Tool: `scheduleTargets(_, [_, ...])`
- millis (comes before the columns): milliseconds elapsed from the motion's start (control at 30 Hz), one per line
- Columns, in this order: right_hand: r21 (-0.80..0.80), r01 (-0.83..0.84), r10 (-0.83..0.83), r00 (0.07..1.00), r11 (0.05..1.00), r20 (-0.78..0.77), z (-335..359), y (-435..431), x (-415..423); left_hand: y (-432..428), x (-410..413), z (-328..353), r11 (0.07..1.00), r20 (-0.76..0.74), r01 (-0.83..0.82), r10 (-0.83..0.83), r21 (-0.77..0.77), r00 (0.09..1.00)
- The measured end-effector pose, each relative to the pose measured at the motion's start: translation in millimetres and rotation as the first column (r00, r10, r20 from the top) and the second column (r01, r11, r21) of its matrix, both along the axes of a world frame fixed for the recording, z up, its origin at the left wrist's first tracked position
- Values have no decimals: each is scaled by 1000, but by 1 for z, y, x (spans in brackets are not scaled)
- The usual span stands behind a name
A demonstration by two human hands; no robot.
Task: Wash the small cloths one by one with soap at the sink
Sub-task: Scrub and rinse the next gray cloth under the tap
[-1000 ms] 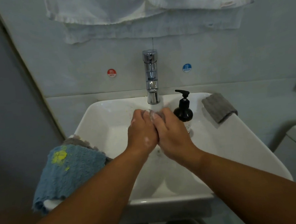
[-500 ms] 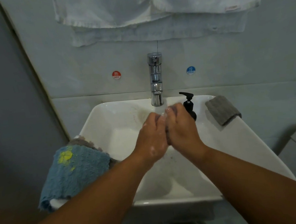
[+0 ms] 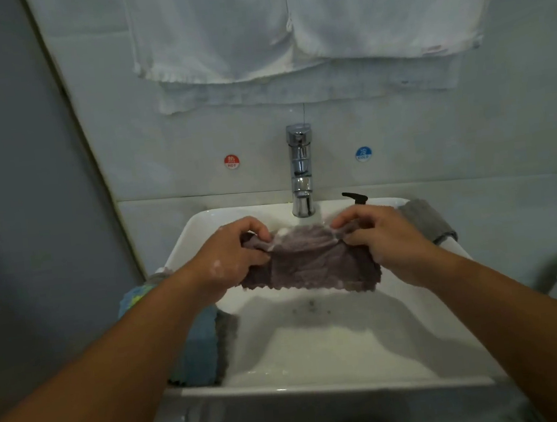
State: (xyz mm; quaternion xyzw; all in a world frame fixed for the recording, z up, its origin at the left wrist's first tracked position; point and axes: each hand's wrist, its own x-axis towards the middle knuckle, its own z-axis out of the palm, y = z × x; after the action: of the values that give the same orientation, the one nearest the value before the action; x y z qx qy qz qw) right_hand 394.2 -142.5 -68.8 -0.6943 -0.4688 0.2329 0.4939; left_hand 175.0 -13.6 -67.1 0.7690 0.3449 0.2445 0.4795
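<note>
In front of the tap [image 3: 301, 170], cloth [image 3: 310, 266] over sink [image 3: 323, 388]; dispenser [image 3: 356, 198] right of tap.

The grey-purple cloth [image 3: 310, 262] is soft napped fabric, matt and fuzzy, with edges cut in a zigzag. It looks wet, and white suds cling along its top edge. Suds also fleck the skin of the left hand [image 3: 230, 257]. The sink [image 3: 323, 386] is white glazed ceramic, smooth and glossy, with bright reflections on its front rim. The faucet [image 3: 301, 170] is polished chrome metal, mirror-bright. The soap dispenser [image 3: 354, 197] shows a pump head that looks like black plastic. A blue cloth [image 3: 195, 350] on the left rim is thick and fluffy. A grey cloth [image 3: 425, 219] on the right rim is matt and finely textured. The white towels [image 3: 216, 28] above are thin woven cloth with frayed hems. The wall [image 3: 159, 137] is smooth and pale.
</note>
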Motion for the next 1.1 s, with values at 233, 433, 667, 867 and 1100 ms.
scheduleTargets(233, [-57,-36,35,999,998,-25,-2,-5,8,6,-1,-7,999,-39,34,-35,-28,999])
scheduleTargets(433, [-75,87,-78,990,993,115,-1,-8,14,16,-1,-13,995,-77,-71,76,72,994])
scheduleTargets(667, [-130,211,-212,977,969,6,-4,3,0,9,6,-17,969,81,-211,222,-129,972])
scheduleTargets(867, [-82,133,-145,976,988,-164,-9,20,-44,-25,41,-12,971,203,-73,120,-226,972])
scheduleTargets(1100, [-81,161,-177,945,984,-275,-9,15,-42,-36,40,-7,953,213,24,42,-300,976])
